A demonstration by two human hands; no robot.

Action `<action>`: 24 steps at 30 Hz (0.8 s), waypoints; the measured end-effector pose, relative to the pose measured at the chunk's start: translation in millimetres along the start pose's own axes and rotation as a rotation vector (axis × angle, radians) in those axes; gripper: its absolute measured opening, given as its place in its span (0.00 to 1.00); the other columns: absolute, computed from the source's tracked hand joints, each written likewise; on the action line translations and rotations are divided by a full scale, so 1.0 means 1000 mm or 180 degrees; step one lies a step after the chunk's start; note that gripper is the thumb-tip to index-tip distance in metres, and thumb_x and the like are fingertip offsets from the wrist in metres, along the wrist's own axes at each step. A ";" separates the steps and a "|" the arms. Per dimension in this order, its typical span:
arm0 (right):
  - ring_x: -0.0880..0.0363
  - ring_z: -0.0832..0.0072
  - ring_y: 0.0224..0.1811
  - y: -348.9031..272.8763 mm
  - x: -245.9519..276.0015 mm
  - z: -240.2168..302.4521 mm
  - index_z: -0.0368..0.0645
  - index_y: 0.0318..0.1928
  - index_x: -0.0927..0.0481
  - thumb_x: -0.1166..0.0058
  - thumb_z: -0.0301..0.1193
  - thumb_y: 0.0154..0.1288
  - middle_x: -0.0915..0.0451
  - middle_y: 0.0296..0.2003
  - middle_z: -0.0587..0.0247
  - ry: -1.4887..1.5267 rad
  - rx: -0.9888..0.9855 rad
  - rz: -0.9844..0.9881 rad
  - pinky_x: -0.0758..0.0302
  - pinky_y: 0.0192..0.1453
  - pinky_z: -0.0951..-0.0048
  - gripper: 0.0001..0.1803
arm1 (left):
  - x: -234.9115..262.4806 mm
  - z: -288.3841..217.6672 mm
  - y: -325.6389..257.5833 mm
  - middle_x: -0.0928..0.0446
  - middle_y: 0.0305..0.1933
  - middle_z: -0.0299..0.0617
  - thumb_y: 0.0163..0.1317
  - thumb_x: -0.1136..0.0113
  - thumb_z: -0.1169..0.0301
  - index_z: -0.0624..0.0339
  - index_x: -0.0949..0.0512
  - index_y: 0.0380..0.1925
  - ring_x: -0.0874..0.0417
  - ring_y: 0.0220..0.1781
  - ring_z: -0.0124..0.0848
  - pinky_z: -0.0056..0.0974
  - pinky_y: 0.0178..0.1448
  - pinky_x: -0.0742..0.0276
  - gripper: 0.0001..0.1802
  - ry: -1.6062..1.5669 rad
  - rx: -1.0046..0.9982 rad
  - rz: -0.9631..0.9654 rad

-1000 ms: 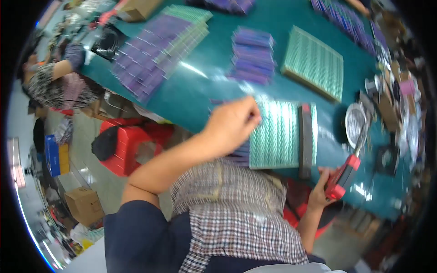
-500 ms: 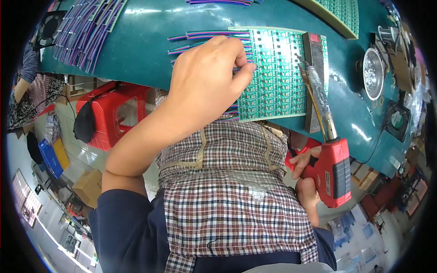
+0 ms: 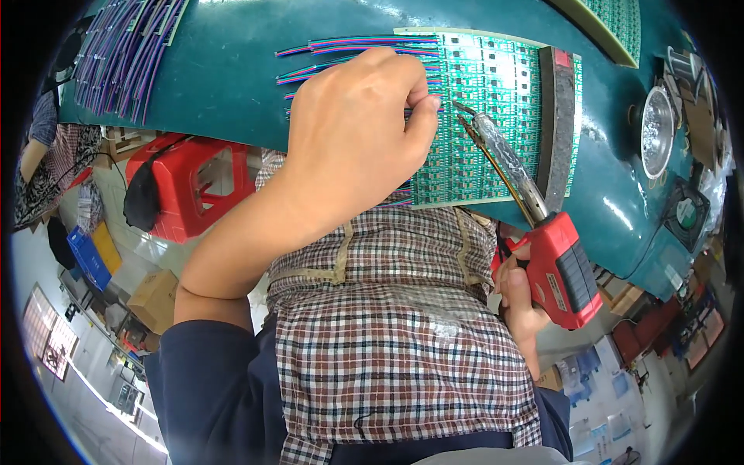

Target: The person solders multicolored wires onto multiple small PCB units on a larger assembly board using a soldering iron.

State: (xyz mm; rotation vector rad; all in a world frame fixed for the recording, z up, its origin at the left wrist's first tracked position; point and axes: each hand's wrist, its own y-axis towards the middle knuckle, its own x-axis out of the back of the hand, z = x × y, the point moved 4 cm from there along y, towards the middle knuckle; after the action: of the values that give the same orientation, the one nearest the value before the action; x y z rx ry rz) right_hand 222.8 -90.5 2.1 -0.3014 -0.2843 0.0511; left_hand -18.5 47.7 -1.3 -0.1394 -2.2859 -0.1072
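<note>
My left hand [image 3: 360,116] is closed in a pinch over the left edge of a green circuit board panel [image 3: 484,101]. Striped multicoloured wires [image 3: 372,43] lie in rows along that edge, and some pass under the hand. The fingertips are on a wire at the board, mostly hidden by the hand. Wrapped around the handle of a red and black soldering gun [image 3: 562,271] is my right hand [image 3: 521,298], below the table edge. The gun's hot tip [image 3: 461,107] points up-left over the panel, just right of my left fingertips. A dark bar [image 3: 556,128] lies across the panel's right side.
Bundled wires [image 3: 128,54] lie at the table's far left. Another board panel [image 3: 612,27] sits at the far right. To the right are a metal bowl [image 3: 656,132], a solder spool [image 3: 682,62] and a small black fan [image 3: 686,209]. A red stool [image 3: 198,186] stands left.
The soldering gun has swung left and its tip has come close to my left fingertips. My left hand stays pinched at the board edge. The view has shifted slightly.
</note>
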 end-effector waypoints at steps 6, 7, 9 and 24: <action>0.40 0.82 0.14 0.007 -0.004 0.005 0.30 0.39 0.30 0.50 0.25 0.67 0.34 0.19 0.66 0.0106 -0.0047 0.0020 0.37 0.20 0.77 0.08 | -0.001 0.000 0.002 0.26 0.23 0.40 0.57 0.36 0.71 0.62 0.26 0.21 0.22 0.24 0.33 0.35 0.27 0.25 0.10 0.0061 -0.0054 -0.0089; 0.40 0.82 0.14 0.008 -0.004 0.006 0.30 0.38 0.30 0.50 0.25 0.67 0.34 0.19 0.65 0.0092 0.0022 0.0063 0.37 0.20 0.77 0.08 | -0.001 0.000 0.002 0.26 0.23 0.39 0.57 0.36 0.71 0.62 0.26 0.21 0.22 0.23 0.33 0.35 0.27 0.25 0.10 0.0076 -0.0056 -0.0099; 0.40 0.82 0.14 0.010 -0.006 0.009 0.31 0.38 0.30 0.50 0.24 0.67 0.33 0.20 0.65 0.0159 0.0003 0.0101 0.37 0.20 0.77 0.07 | -0.001 0.000 0.002 0.26 0.23 0.39 0.57 0.36 0.71 0.62 0.26 0.21 0.22 0.23 0.33 0.35 0.27 0.25 0.11 0.0065 -0.0052 -0.0099; 0.41 0.83 0.12 0.015 -0.007 0.018 0.33 0.37 0.31 0.50 0.23 0.65 0.33 0.22 0.64 0.0437 0.0030 0.0034 0.38 0.18 0.78 0.06 | -0.003 0.000 0.002 0.25 0.23 0.38 0.56 0.36 0.71 0.61 0.26 0.21 0.22 0.23 0.32 0.35 0.26 0.26 0.11 0.0128 -0.0060 -0.0148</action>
State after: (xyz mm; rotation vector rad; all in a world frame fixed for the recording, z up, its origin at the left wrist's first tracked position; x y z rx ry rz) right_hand 210.6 -71.8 11.7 -0.2955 -0.1461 0.0422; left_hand -16.8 49.1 -3.4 -0.0931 -2.2491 -0.1544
